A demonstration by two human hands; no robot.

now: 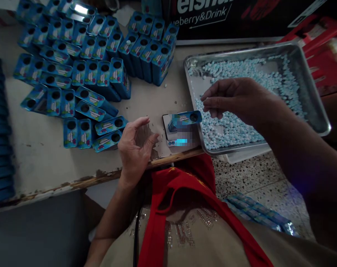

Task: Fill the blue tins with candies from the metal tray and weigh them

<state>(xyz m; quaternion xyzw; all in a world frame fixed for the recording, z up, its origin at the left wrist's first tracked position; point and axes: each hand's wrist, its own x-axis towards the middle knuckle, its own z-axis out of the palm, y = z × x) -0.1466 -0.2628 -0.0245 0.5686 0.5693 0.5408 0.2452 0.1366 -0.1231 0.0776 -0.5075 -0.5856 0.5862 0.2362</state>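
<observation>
My left hand (136,148) rests by the table's front edge, thumb and fingers curved apart with nothing between them. Just right of it is a small digital scale (170,137) with a lit display. On the scale stands a blue candy tin (185,118) with a round hole in its top. Over the left part of a metal tray (188,79) hovers my right hand (237,98). Its fingertips are pressed together, and anything between them is hidden. Small pale blue candies (235,129) lie spread in the tray.
Many blue tins (85,72) stand in rows at the left and back. A stack of blue pieces (0,137) lines the far left edge. Behind the tray is a black printed box (212,22). Wrapped blue packs (257,211) lie on the floor.
</observation>
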